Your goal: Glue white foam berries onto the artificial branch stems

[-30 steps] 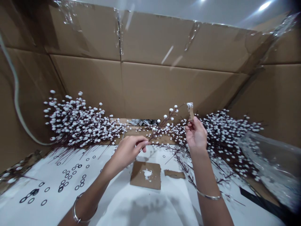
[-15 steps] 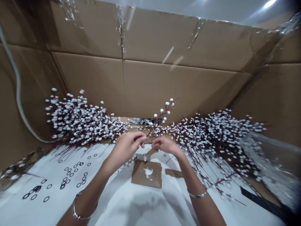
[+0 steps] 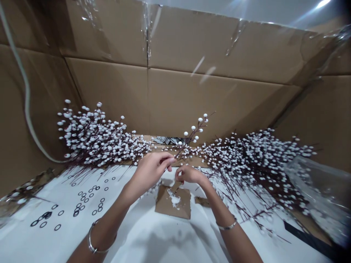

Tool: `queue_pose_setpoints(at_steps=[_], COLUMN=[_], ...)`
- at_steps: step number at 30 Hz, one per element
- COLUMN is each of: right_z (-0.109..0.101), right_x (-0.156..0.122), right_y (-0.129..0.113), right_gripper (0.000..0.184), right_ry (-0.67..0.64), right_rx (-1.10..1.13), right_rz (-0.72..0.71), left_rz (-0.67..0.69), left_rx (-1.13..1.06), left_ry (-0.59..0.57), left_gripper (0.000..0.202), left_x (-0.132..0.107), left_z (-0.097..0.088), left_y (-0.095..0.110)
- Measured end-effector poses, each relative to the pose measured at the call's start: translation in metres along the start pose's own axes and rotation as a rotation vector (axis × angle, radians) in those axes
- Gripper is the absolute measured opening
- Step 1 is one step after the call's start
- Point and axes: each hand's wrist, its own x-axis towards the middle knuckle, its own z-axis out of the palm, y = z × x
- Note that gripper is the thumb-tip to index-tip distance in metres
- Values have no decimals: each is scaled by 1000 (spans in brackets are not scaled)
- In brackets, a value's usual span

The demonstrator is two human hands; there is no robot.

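- Head view, looking down into a corner walled by large brown corrugated cardboard panels [image 3: 208,102], their seams joined with clear tape.
- A white tabletop [image 3: 153,237] spreads below them.
- Two dense heaps of dark-stemmed artificial white berry branches lie along the back: a left heap [image 3: 95,140] and a larger right heap [image 3: 255,164].
- A clear plastic bag [image 3: 315,193] lies at far right, over the right heap's edge.
- Small black rubber rings [image 3: 87,199] are scattered at left.
- A square brown cardboard piece [image 3: 181,206], daubed with white glue, sits just below the hands.
- The left hand [image 3: 149,175] is nearly closed, pinching a single thin dark berry stem [image 3: 192,137] that rises up and to the right.
- The right hand [image 3: 189,174] is curled nearly shut just beside it, above a narrow cardboard strip [image 3: 174,188]; any grip on the strip cannot be told.
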Motion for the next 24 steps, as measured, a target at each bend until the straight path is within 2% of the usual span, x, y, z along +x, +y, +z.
queue_pose_setpoints(at_steps=[9, 13, 17, 20, 22, 24], right_z=[-7, -16, -24, -25, -24, -23], right_x=[-6, -11, -19, -29, -37, -43], right_y=[2, 3, -13, -36, -49, -58], right_gripper=[14, 10, 20, 30, 29, 25], right_ry=[-51, 93, 262, 287, 288, 263], right_rx=[-62, -73, 28, 208, 545, 842], right_rz=[110, 88, -98, -258, -389, -459], left_rz=[-11, -10, -4, 7, 11, 6], left_rx=[3, -9, -157, -377, -513, -599], left_ry=[-9, -3, -24, -47, -63, -83], left_gripper=[31, 31, 26, 24, 23, 23], left_x=[0, 0, 3, 7, 8, 9], left_z=[-1, 0, 3, 4, 5, 7], left_y=[3, 1, -2, -1, 0, 2])
